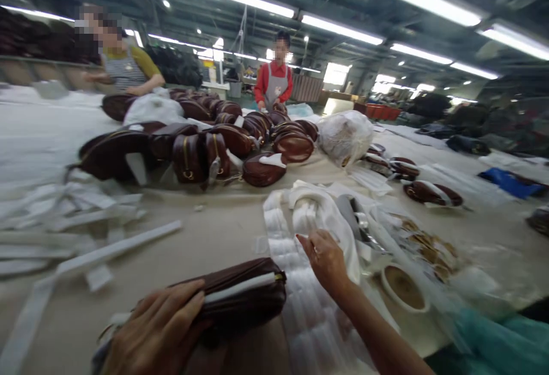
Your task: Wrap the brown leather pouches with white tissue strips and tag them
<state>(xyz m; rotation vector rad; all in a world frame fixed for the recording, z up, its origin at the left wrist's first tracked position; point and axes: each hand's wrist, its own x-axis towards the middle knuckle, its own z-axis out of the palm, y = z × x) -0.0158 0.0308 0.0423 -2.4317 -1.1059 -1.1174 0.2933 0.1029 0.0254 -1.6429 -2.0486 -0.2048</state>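
Note:
A dark brown bag (244, 300) lies on the table at the lower middle, with a pale strip along its zipper side. My left hand (160, 323) rests over the bag's left part, fingers wrapped on it. My right hand (323, 258) is right of the bag, above a spread of white, glossy wrapping strips (300, 300). Its fingers are closed, the index finger bent toward the thumb; whatever they pinch, if anything, is too small to name.
Many brown bags (261, 169) cover the table's middle. White strips (98, 258) lie at left, a tape roll (405, 288) and plastic at right. A clear-wrapped bundle (346, 135) stands farther back. Two people, one in a red top (274, 83), are across the table.

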